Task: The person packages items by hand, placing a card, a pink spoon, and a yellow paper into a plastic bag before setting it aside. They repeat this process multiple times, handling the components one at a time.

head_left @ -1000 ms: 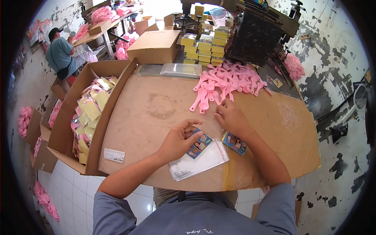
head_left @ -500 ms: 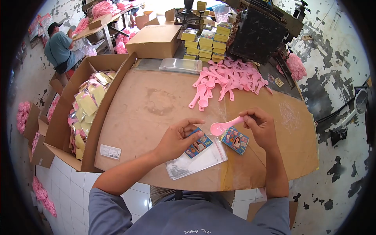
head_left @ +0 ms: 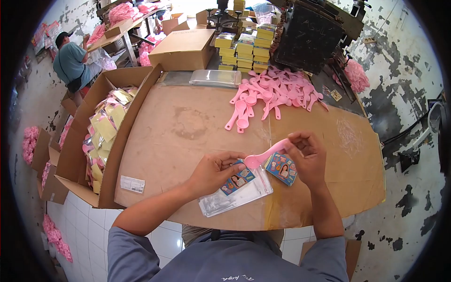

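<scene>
The right hand (head_left: 307, 157) grips the pink spoon (head_left: 265, 155) by its handle; the spoon's bowl extends left to the left hand (head_left: 215, 174), which pinches a printed card (head_left: 237, 179) above the desk (head_left: 188, 117).

A pink spoon (head_left: 268, 154) slants just beside a colorfully printed blue card (head_left: 238, 183).

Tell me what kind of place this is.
Probably a small packing workshop: there's a heap of loose pink spoons, a stack of clear plastic sleeves, and an open carton full of bagged cards.
</scene>
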Motion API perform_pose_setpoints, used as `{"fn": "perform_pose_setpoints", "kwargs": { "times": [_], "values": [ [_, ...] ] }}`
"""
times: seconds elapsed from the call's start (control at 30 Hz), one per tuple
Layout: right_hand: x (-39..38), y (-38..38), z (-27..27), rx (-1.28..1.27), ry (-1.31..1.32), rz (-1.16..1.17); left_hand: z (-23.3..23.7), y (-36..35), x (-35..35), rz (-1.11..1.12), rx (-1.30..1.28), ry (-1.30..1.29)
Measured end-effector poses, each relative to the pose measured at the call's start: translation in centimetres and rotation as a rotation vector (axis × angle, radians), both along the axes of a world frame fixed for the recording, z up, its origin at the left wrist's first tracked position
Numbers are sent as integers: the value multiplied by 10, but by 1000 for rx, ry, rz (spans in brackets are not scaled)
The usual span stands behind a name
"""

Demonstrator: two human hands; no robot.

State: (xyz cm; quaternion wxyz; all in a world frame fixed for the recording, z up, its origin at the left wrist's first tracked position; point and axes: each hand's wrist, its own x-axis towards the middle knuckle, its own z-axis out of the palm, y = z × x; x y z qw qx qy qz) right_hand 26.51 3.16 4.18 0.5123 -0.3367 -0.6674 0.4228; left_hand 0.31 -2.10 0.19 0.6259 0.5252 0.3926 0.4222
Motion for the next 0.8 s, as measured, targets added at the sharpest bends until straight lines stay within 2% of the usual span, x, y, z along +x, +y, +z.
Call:
{"fn": "perform_pose_setpoints", "kwargs": {
  "times": [0.27,0.37,0.47,0.57,0.67,0.73,0.8],
  "values": [
    [-6,-1,-3,-31,19,-26,-3,-2,0,-13,22,-14],
    [-13,-9,-8,2,-54,-30,0,-2,-1,-22,-36,5],
    [-23,-13,-17,29,-65,51,-3,-2,-2,-40,30,-69],
    [-20,-9,-12,152,-274,245,5,-4,-5,-98,-28,-155],
    [-22,-15,5,165,-269,367,12,-5,-9,-113,-50,-116],
    [-35,-22,20,133,-189,264,17,-7,-13,-170,-76,-109],
    [-40,-24,30,205,-218,293,18,-7,-14,-235,-60,-139]
  ]
}}
